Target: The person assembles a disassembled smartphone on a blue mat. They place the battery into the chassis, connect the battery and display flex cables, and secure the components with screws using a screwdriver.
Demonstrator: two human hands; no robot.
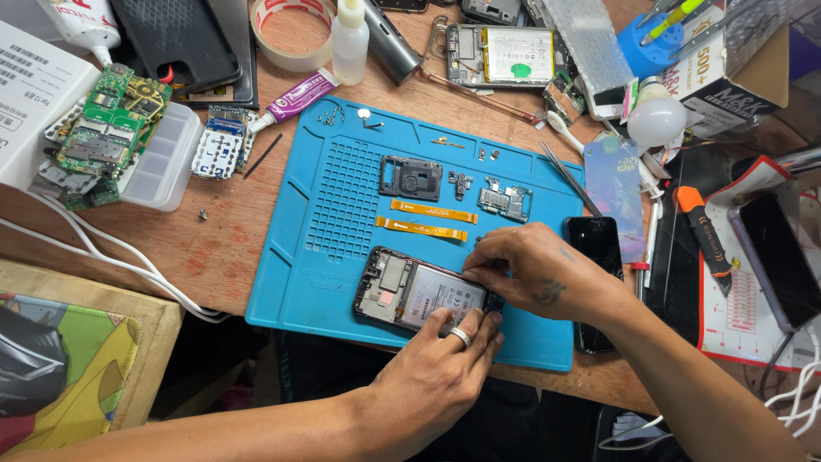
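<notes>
Your opened phone (419, 291) lies back-up on the near edge of the blue repair mat (299, 257), its battery and the bare frame exposed, long side running left to right

Your left hand (436, 364) comes in from below: fingers curled against the phone's near edge, ring on one finger, thumb resting on the battery face. It steadies the body rather than clamps it; the fingers are partly closed and touching

Your right hand (534, 274) reaches in from the right, over the phone's right end. Fingertips pinched together at the top right corner of the battery, pressing or picking at something there; what sits between them is too small to tell

On the mat above the phone: two orange flex cables (423, 220) lying parallel, a black camera frame piece (410, 178), a small circuit board (505, 203), a few loose screws near the mat's top edge. Tweezers (564, 175) rest at the mat's right edge

Just right of your right hand, a dark phone screen (594, 244) lies flat on the wooden bench. Far left, a green circuit board (115, 120) sits on a clear plastic tray (167, 162). A second opened phone (500, 56) is at the top, near a roll of tape (291, 34)
</notes>
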